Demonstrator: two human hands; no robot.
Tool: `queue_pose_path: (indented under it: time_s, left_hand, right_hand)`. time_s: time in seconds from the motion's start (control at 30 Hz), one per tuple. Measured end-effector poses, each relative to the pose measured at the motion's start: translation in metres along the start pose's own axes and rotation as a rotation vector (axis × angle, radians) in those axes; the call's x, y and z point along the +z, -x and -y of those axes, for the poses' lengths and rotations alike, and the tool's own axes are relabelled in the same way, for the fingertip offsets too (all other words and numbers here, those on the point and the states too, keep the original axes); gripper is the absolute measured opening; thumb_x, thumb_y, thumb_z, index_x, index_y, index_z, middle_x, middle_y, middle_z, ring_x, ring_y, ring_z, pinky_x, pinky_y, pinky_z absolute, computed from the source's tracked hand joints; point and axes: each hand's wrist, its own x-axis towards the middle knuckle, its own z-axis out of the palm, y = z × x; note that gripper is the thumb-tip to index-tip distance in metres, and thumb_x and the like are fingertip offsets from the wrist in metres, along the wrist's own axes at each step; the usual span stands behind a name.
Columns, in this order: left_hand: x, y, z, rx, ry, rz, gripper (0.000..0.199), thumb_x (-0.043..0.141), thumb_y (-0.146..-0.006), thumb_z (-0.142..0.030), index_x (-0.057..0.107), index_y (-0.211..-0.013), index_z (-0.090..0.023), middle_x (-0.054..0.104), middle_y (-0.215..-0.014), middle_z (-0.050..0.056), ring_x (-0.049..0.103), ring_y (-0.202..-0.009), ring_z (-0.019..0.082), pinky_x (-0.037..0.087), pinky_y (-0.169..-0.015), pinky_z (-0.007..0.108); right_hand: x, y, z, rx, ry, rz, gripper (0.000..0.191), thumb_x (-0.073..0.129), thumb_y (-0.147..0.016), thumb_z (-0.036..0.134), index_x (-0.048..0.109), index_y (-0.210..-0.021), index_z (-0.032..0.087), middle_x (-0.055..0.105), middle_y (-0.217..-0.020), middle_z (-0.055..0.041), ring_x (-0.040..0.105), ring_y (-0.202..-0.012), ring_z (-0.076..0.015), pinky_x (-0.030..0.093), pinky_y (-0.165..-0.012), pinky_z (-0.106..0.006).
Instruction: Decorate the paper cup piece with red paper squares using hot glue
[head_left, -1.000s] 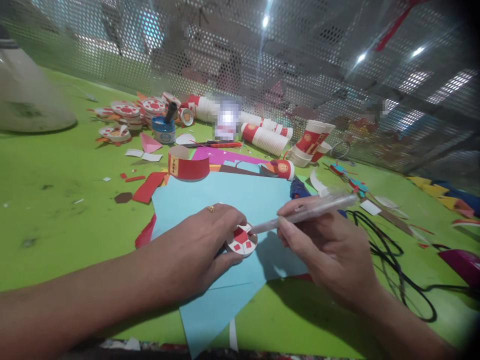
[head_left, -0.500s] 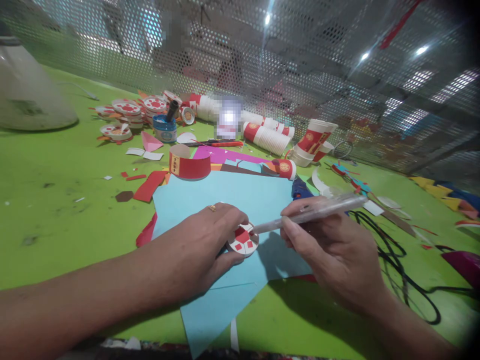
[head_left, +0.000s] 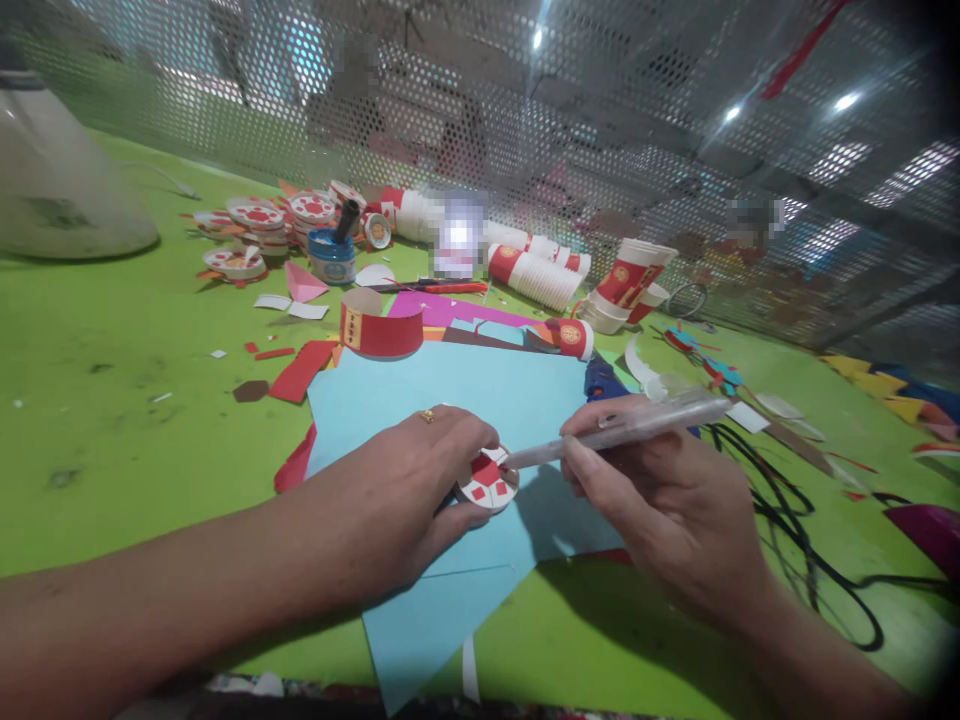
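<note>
Head view: close by, the left hand point(head_left: 409, 490) pinches a small round disc point(head_left: 487, 482) with red bits on it, and its fingers hide part of the edge. The right hand point(head_left: 675, 500) grips a clear pen point(head_left: 637, 425), with the tip at the disc. Both are over blue paper point(head_left: 442, 390) on the green worktop point(head_left: 150, 450). The right hand covers some of the paper, and black cord point(head_left: 795, 540) loops beside it. Behind the paper sit a red paper ring point(head_left: 384, 330) and a cup point(head_left: 574, 339) lying on its side. Farther back are a blue pot point(head_left: 331, 256), a pile of round discs point(head_left: 259, 220) and stacked cups point(head_left: 532, 275). A wall full of holes point(head_left: 420, 110) stands at the back.
</note>
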Motion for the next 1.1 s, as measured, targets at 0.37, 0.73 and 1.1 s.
queue_pose_path:
  time_s: [0.37,0.73,1.1]
  left_hand:
    - [-0.0012,-0.002,-0.0009,0.003,0.0,0.006,0.026,0.053,-0.095,-0.028,0.047,-0.12,-0.021,0.057,-0.116,0.009,0.053,-0.105,0.025,0.043,-0.089,0.04]
    - [-0.0034,-0.0016,-0.002,-0.01,-0.011,0.014,0.026,0.053,-0.095,-0.029,0.047,-0.119,-0.021,0.057,-0.115,0.008,0.053,-0.104,0.025,0.043,-0.088,0.04]
    - [-0.0014,0.0,-0.0014,0.003,-0.011,0.0,0.025,0.054,-0.095,-0.028,0.047,-0.118,-0.021,0.058,-0.113,0.008,0.054,-0.103,0.025,0.043,-0.088,0.039]
  right_hand:
    - [-0.0017,0.0014,0.0031,0.03,0.022,-0.007,0.008,0.056,-0.088,0.016,0.06,-0.087,0.022,0.059,-0.069,0.0033,0.053,-0.055,-0.0104,0.041,-0.048,-0.025]
    - [-0.003,0.0034,0.0016,0.018,0.007,-0.013,0.009,0.055,-0.089,0.015,0.06,-0.086,0.022,0.057,-0.07,0.0037,0.052,-0.056,-0.0092,0.041,-0.049,-0.024]
    - [-0.0051,0.0034,-0.0002,0.067,-0.011,-0.068,0.008,0.055,-0.089,0.016,0.059,-0.086,0.022,0.06,-0.074,0.0014,0.054,-0.054,-0.0097,0.043,-0.047,-0.025]
